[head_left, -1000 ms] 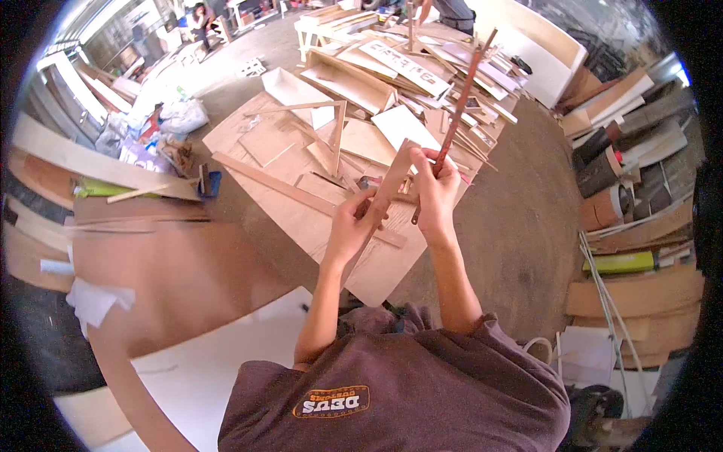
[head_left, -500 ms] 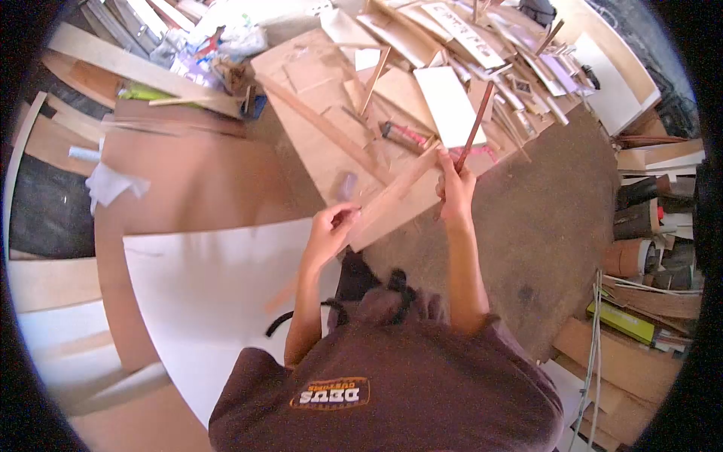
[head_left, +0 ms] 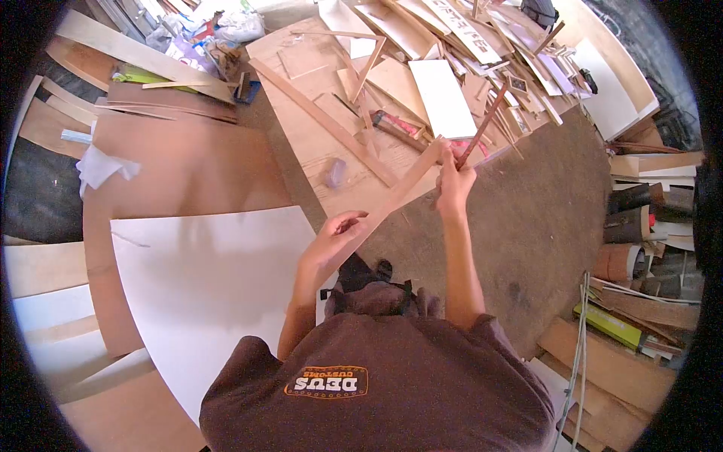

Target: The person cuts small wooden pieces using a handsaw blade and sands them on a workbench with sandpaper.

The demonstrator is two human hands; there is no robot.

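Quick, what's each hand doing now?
Left hand: loosely curled at the wood strip; grip unclear.
Right hand: closed, holding the strip's end and a dark stick.

You stand over a brown floor [head_left: 527, 226] in a cluttered workshop, a wooden tabletop [head_left: 316, 151] ahead of you heaped with boards and offcuts at its far end. Stacked planks [head_left: 651, 177] line your right; a large white sheet [head_left: 211, 286] lies at your left, beside a brown panel [head_left: 181, 162]. Bright light washes plastic bags [head_left: 239, 26] at upper left.
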